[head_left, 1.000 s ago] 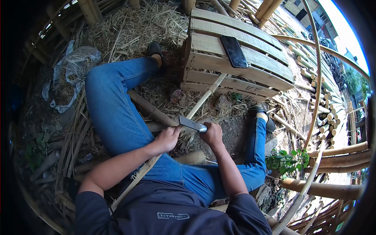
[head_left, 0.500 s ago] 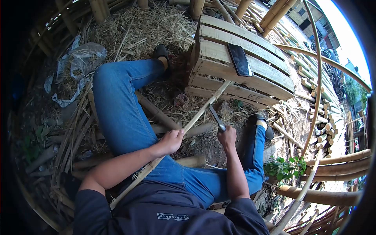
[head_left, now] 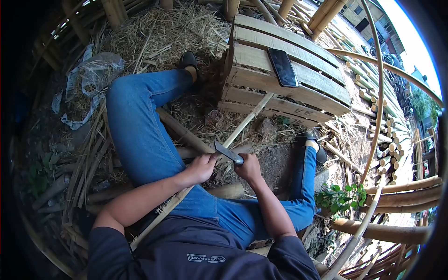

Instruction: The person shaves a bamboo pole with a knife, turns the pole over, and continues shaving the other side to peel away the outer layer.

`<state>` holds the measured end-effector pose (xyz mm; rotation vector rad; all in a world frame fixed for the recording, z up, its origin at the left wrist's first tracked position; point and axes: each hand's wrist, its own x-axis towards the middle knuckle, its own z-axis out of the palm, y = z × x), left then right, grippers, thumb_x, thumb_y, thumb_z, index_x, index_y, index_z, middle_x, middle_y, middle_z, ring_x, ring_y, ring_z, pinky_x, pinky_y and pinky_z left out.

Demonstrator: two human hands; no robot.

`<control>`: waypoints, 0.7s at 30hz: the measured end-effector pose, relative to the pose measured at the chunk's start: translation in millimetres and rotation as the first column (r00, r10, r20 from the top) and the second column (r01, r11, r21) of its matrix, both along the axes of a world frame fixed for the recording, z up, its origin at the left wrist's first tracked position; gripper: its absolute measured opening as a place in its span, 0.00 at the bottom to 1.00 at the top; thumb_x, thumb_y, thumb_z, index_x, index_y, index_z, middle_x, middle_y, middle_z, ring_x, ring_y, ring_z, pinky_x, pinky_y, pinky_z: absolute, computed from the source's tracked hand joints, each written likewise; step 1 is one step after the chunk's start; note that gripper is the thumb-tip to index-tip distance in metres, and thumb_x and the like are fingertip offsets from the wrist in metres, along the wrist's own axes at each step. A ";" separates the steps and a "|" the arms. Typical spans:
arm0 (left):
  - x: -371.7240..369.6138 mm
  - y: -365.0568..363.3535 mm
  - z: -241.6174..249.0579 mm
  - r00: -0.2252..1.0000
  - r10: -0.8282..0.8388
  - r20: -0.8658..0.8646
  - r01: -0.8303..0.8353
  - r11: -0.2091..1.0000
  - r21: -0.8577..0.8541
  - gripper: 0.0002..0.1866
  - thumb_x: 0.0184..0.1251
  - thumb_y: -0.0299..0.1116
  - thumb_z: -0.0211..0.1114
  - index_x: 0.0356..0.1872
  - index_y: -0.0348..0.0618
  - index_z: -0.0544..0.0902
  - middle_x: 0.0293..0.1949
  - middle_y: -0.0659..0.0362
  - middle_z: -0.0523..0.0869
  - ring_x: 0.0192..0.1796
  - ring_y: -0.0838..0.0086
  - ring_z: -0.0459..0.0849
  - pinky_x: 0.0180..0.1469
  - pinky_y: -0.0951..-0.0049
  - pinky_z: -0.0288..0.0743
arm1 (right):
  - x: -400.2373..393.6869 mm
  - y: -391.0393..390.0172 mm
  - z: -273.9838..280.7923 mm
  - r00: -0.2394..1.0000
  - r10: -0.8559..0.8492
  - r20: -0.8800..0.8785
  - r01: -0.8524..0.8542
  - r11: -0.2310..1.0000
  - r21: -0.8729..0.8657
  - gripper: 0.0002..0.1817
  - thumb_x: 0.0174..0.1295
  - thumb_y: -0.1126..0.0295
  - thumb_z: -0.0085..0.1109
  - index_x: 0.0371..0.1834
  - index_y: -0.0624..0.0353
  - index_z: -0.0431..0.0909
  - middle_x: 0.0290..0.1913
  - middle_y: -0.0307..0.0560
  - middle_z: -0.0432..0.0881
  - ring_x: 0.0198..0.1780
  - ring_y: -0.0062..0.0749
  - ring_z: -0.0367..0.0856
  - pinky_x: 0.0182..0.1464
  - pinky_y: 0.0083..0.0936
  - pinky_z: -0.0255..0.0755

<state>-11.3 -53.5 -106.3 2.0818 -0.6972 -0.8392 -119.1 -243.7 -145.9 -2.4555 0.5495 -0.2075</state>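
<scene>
With our left hand (head_left: pixel 200 168) gripping the long pale bamboo strip (head_left: pixel 242 123), our right hand (head_left: pixel 248 168) has brought the grey steel knife (head_left: pixel 227 151) back down onto it.

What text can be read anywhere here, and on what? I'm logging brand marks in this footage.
"WORKSPACE", white letters in a small box, on the person's dark shirt.
Dark marks on a front slat of the wooden crate: too blurred to read.
Phone on the crate: screen dark, no text.

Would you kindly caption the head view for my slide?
Left hand grips a bamboo pole; right hand sets a knife on it.
</scene>
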 end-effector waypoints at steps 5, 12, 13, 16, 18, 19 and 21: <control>-0.4 0.9 -15.6 0.994 -0.034 0.104 0.042 0.996 -0.083 0.23 0.84 0.43 0.42 0.39 0.33 0.77 0.33 0.40 0.83 0.41 0.39 0.81 0.46 0.47 0.72 | 1.1 -20.9 -16.8 0.980 -0.195 -0.037 0.194 0.981 -0.014 0.09 0.49 0.70 0.62 0.24 0.67 0.82 0.25 0.70 0.80 0.33 0.66 0.82 0.40 0.50 0.78; 0.0 -1.0 -2.0 0.995 -0.037 0.095 0.045 0.996 -0.082 0.24 0.83 0.42 0.42 0.36 0.34 0.79 0.35 0.37 0.84 0.43 0.37 0.82 0.46 0.43 0.75 | 3.1 -71.8 -40.7 0.897 -0.442 0.017 0.442 0.894 -0.072 0.16 0.57 0.64 0.61 0.26 0.71 0.81 0.27 0.73 0.81 0.35 0.67 0.84 0.41 0.52 0.77; 0.2 -1.0 -0.2 0.996 -0.039 0.076 0.044 0.996 -0.074 0.24 0.83 0.42 0.42 0.36 0.34 0.79 0.35 0.36 0.84 0.43 0.37 0.82 0.46 0.43 0.75 | 1.3 -71.5 -35.8 0.895 -0.445 0.016 0.446 0.893 -0.060 0.17 0.58 0.63 0.62 0.26 0.71 0.81 0.27 0.73 0.81 0.35 0.67 0.84 0.41 0.52 0.77; 1.3 -1.2 0.6 0.998 -0.039 0.041 0.042 0.996 -0.075 0.24 0.83 0.42 0.42 0.36 0.34 0.79 0.35 0.37 0.84 0.43 0.37 0.82 0.46 0.44 0.75 | -2.3 -73.0 -26.9 0.897 -0.441 -0.034 0.440 0.897 -0.036 0.12 0.54 0.66 0.62 0.30 0.65 0.84 0.30 0.68 0.83 0.37 0.66 0.84 0.44 0.52 0.77; 0.9 -1.6 0.7 0.999 -0.028 0.039 0.030 0.997 -0.064 0.24 0.82 0.42 0.43 0.35 0.33 0.80 0.35 0.36 0.84 0.43 0.37 0.82 0.46 0.44 0.75 | -3.6 -62.0 -17.8 0.943 -0.334 -0.015 0.333 0.943 -0.007 0.11 0.55 0.66 0.62 0.29 0.65 0.84 0.29 0.67 0.83 0.35 0.66 0.84 0.43 0.51 0.77; 0.8 -1.9 1.1 0.999 -0.023 0.039 0.025 0.998 -0.058 0.24 0.82 0.42 0.43 0.35 0.33 0.80 0.35 0.36 0.84 0.43 0.37 0.82 0.46 0.44 0.75 | -2.0 -53.9 -13.9 0.961 -0.278 -0.004 0.278 0.960 0.008 0.11 0.55 0.66 0.62 0.29 0.65 0.84 0.29 0.67 0.83 0.35 0.65 0.83 0.42 0.51 0.77; 0.8 -1.4 1.7 0.999 -0.022 0.046 0.025 0.998 -0.064 0.24 0.82 0.42 0.43 0.35 0.34 0.80 0.35 0.36 0.84 0.43 0.37 0.82 0.46 0.44 0.75 | 2.8 -35.9 -4.7 0.983 -0.185 -0.010 0.185 0.983 0.017 0.09 0.53 0.67 0.62 0.29 0.62 0.85 0.28 0.66 0.83 0.34 0.64 0.83 0.41 0.50 0.78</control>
